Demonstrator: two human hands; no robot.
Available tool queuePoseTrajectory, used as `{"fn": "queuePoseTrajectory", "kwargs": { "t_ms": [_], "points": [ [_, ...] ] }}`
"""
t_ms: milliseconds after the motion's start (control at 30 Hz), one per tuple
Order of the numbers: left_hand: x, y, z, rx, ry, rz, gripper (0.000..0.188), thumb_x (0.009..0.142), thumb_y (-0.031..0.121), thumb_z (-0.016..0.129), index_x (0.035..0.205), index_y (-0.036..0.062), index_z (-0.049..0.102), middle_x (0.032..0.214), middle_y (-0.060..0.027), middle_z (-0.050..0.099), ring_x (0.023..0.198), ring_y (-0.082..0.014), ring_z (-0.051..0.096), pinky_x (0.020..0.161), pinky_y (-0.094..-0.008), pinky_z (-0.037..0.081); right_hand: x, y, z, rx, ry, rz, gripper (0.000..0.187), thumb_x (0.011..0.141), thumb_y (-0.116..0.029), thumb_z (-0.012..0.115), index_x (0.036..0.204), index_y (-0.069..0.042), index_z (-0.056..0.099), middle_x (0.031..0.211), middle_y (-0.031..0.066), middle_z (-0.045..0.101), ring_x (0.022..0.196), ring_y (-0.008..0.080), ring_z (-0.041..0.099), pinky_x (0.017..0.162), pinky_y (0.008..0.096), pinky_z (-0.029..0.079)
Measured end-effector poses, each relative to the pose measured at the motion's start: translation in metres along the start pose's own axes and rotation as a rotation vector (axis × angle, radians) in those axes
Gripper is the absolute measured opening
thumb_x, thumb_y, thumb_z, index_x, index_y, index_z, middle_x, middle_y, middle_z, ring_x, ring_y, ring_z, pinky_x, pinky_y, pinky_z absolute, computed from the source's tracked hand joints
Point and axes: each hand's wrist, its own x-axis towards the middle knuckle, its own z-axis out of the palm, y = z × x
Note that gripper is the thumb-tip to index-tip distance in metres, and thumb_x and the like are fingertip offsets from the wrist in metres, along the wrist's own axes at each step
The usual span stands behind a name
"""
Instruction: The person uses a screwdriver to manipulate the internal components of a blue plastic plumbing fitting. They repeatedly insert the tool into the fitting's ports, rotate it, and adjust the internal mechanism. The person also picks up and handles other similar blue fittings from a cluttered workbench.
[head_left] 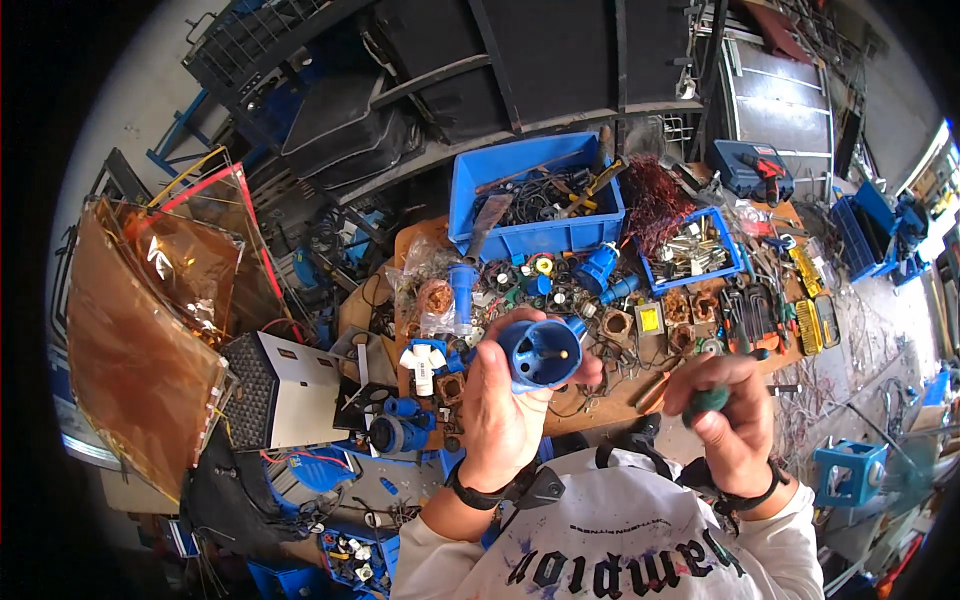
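Left hand (503, 415) clasps a blue housing (536, 347); right hand (741, 420) pinches a green piece (709, 401). Slack pinching (bare-handed) could drop it.

The cup (541, 338) is blue, the small piece (706, 401) dark green; the shirt (585, 497) is white with black letters (655, 571).
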Motion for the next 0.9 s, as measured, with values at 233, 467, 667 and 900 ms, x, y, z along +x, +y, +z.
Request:
{"fn": "queuePoseTrajectory", "kwargs": {
  "t_ms": [233,467,667,900],
  "points": [
    [-0.012,-0.005,0.008,0.394,-0.040,0.092,0.062,0.098,0.058,0.035,0.122,0.0019,0.041,0.103,-0.0179,0.059,0.066,-0.0226,0.061,0.056,-0.0347,0.052,0.018,-0.018,0.017,0.173,0.142,-0.393,0.031,0.093,-0.008,0.060,0.109,-0.007,0.034,0.111,0.0235,0.060,0.109,0.0389,0.060,0.096,0.0536,0.048],
    [-0.017,-0.009,0.024,0.422,-0.045,0.025,0.061,0.097,0.057,0.041,0.121,0.0008,0.042,0.106,-0.0162,0.059,0.064,-0.0202,0.058,0.051,-0.0321,0.049,0.029,0.009,0.032,0.064,0.082,-0.492,0.025,0.093,-0.002,0.057,0.110,-0.003,0.039,0.108,0.0263,0.059,0.104,0.0390,0.062,0.093,0.0549,0.050],
    [-0.020,-0.006,0.018,0.337,0.012,0.026,0.049,0.102,0.048,0.037,0.119,0.0029,0.044,0.100,-0.0124,0.061,0.064,-0.0154,0.054,0.049,-0.0300,0.047,0.017,-0.013,0.030,0.103,0.235,-0.789,0.023,0.094,-0.004,0.054,0.111,-0.004,0.038,0.108,0.0237,0.058,0.104,0.0418,0.062,0.091,0.0556,0.051],
    [-0.016,-0.008,0.016,0.184,0.139,-0.067,0.046,0.102,0.046,0.038,0.117,0.0042,0.047,0.092,-0.0098,0.062,0.063,-0.0145,0.054,0.048,-0.0295,0.046,0.023,-0.005,0.030,0.014,0.201,-0.741,0.021,0.095,-0.004,0.054,0.108,-0.003,0.039,0.103,0.0241,0.059,0.101,0.0417,0.063,0.088,0.0529,0.053]
  ]
}}
